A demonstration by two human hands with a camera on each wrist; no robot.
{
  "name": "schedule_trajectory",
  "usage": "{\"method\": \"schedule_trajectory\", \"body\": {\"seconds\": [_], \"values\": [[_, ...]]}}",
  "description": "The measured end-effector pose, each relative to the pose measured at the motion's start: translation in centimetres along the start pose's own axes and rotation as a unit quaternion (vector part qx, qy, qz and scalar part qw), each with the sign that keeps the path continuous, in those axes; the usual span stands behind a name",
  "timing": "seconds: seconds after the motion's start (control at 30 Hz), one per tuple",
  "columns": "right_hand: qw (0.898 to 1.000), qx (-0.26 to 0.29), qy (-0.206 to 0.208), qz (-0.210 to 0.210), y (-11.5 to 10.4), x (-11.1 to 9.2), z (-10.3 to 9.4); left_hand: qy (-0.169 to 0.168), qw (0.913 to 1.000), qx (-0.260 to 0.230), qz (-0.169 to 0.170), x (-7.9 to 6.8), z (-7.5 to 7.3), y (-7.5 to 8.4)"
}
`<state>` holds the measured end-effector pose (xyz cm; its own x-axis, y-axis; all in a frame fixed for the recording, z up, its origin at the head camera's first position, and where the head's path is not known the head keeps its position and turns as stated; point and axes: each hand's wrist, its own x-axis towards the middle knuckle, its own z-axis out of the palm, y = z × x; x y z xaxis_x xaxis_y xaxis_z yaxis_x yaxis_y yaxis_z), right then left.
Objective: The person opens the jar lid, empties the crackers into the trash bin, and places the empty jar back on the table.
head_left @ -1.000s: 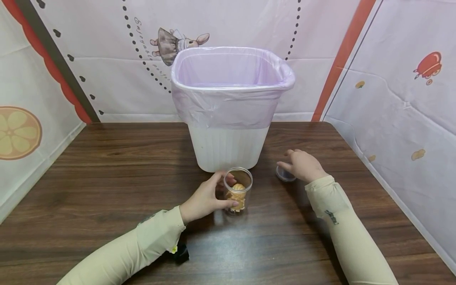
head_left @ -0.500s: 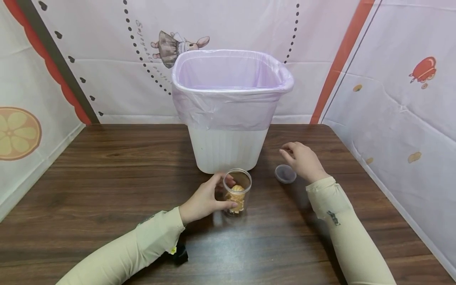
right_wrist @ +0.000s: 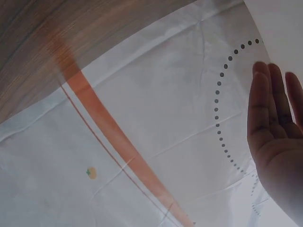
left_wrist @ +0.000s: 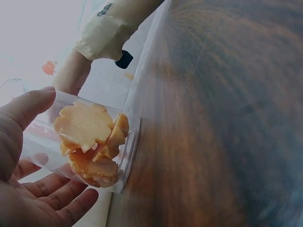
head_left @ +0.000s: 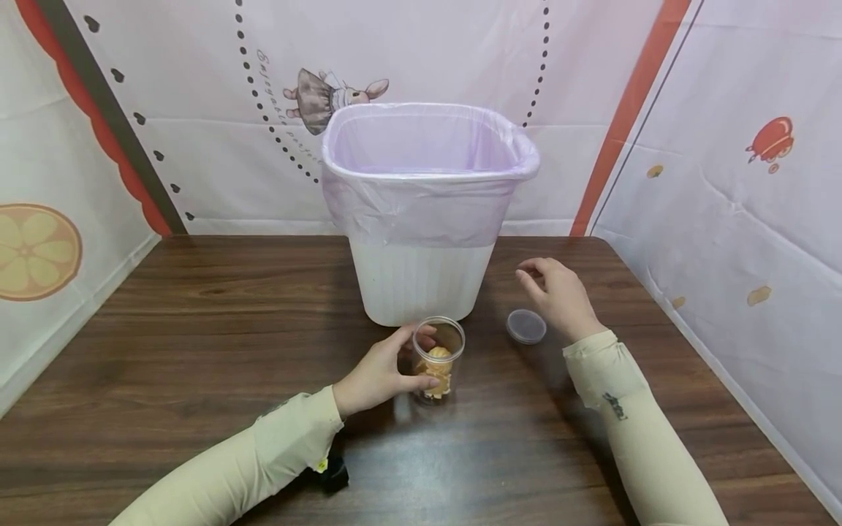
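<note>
Left hand: the left hand [head_left: 381,371] grasps the clear jar [head_left: 457,371] from its left side, thumb on the near wall, fingers round the far one.
Clear jar: upright on the table [head_left: 197,351], just in front of the bin, its mouth uncovered and facing up.
Jar contents: golden pieces [head_left: 439,380] with scalloped edges, piled in the lower part; in the left wrist view one shows a flat, flower-shaped face.
Right hand: the right hand [head_left: 559,298] is released, its fingers relaxed, near the lid on the lid's right; the right wrist view shows fingers extended and close together.
Lid: the round lid [head_left: 526,326] lies flat on the table, to the right of the jar and apart from it.
Bin: a white bin [head_left: 421,285] stands behind the jar, its rim and upper walls covered by a pale purple liner [head_left: 421,208].
Sleeves: cream fabric on both arms, a small dark print near the right cuff.
Black object: a black object [head_left: 335,473] with a yellow mark shows beside the left sleeve [head_left: 263,442]; partly hidden, so I cannot tell what it is.
Backdrop: white cloth [head_left: 447,44] with a rabbit print [head_left: 319,101] behind the bin.
</note>
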<state>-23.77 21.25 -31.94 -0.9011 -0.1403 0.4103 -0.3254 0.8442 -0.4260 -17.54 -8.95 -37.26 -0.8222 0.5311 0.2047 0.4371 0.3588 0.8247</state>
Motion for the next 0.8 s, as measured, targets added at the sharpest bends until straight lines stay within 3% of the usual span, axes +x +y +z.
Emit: {"method": "schedule_trajectory", "body": {"seconds": [0.17,0.43,0.6,0.8], "values": [[0.996,0.043,0.082,-0.016,-0.5,0.7,-0.6,-0.003,1.0000,-0.005,-0.004,-0.1,0.0,0.0],[0.973,0.099,0.195,-0.073,-2.2,3.4,-2.9,0.000,1.0000,-0.008,-0.003,-0.3,0.1,0.0],[0.960,0.124,0.229,-0.099,-3.1,5.0,-4.0,-0.002,0.9999,-0.010,-0.002,-0.4,0.2,0.0],[0.951,0.147,0.231,-0.146,-4.1,6.7,-5.2,-0.002,1.0000,-0.009,-0.003,-0.5,0.3,-0.1]]}}
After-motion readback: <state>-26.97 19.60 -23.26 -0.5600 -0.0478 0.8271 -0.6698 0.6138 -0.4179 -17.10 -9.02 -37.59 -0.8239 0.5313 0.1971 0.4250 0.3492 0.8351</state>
